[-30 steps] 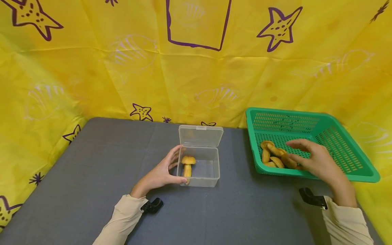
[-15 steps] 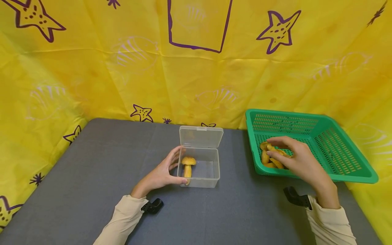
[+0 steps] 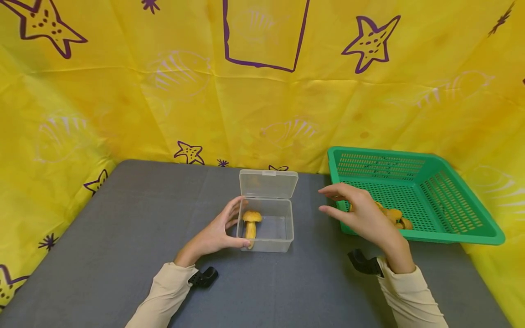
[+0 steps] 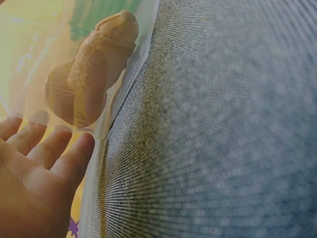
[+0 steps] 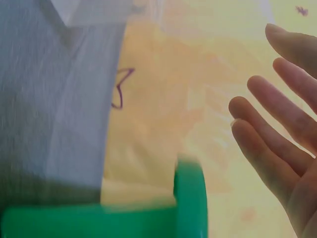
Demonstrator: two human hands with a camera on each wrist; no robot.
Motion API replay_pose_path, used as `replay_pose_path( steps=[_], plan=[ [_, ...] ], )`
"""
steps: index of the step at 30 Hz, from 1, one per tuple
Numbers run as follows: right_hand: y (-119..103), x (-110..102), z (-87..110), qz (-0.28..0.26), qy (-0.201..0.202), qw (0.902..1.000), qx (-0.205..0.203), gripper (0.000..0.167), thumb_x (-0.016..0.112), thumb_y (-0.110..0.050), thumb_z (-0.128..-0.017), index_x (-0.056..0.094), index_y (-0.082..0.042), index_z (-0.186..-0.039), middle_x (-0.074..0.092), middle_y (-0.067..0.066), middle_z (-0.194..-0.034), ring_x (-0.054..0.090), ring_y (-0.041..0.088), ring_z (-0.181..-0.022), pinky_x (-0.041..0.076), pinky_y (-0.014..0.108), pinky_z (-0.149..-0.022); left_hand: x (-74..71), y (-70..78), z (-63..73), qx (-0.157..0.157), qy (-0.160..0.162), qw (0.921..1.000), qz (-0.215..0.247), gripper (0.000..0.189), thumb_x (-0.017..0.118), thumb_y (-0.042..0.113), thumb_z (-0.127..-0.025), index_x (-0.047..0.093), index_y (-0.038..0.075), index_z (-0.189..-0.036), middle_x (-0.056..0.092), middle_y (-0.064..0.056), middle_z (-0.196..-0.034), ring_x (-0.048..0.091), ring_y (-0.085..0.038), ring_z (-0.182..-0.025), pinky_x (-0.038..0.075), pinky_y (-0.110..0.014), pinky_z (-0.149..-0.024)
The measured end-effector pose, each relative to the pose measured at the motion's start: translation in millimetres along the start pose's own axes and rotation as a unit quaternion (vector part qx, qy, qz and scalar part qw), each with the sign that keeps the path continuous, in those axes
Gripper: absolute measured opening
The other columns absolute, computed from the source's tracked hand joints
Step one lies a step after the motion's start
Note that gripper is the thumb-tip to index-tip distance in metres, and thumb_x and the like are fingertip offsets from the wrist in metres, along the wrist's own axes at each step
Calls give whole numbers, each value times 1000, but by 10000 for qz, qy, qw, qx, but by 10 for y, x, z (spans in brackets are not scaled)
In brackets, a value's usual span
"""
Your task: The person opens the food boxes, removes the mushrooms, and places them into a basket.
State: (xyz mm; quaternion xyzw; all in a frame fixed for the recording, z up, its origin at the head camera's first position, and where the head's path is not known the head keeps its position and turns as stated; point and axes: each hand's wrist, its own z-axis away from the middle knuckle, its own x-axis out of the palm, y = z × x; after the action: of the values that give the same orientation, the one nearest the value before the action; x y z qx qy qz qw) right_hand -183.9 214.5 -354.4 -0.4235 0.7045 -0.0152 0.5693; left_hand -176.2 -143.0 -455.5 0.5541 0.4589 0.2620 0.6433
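Observation:
A clear plastic box stands on the grey table with its hinged lid raised at the back. Inside, along the left wall, lies one yellow-brown mushroom, seen through the plastic as a mushroom in the left wrist view. My left hand holds the box's left side, thumb at the front corner and fingers towards the back. Over the left rim of the green basket, my right hand hovers with spread fingers and nothing in them. Several mushrooms lie in the basket, some hidden behind that hand.
A yellow cloth with starfish and fish drawings hangs behind the table and along its sides. Grey tabletop shows between the box and the basket. Each wrist wears a black camera mount.
My right hand has moved left from above the mushrooms in the basket to its left rim, carrying nothing visible. The left hand and the box have stayed where they were.

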Motion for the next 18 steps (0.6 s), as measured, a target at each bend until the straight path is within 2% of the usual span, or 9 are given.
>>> replay_pose_path(
  steps=[4, 14, 18],
  plan=[
    [-71, 125, -55, -244, -70, 9996, -157, 38, 82, -14, -81, 69, -14, -117, 71, -3, -114, 68, 15, -101, 58, 36, -88, 1, -5, 0, 2, 1, 10000, 25, 110, 87, 19, -77, 13, 21, -158, 22, -10, -164, 19, -32, -153, 27, -57, -120],
    [-254, 390, -209, -519, -447, 9955, -656, 38, 81, -13, -82, 69, -11, -118, 72, 1, -114, 67, 17, -103, 57, 37, -88, 0, -13, -6, 36, 2, 10000, 41, 111, 87, 19, -76, 12, 20, -159, 23, -11, -164, 19, -33, -153, 27, -57, -120],
    [-311, 469, -254, -554, -594, 9943, -686, 38, 81, -13, -82, 68, -10, -118, 71, 2, -113, 68, 19, -104, 57, 37, -90, 0, -9, -4, 33, 5, 10000, 45, 111, 87, 19, -76, 12, 21, -159, 22, -11, -164, 19, -33, -153, 27, -58, -120]
  ],
)
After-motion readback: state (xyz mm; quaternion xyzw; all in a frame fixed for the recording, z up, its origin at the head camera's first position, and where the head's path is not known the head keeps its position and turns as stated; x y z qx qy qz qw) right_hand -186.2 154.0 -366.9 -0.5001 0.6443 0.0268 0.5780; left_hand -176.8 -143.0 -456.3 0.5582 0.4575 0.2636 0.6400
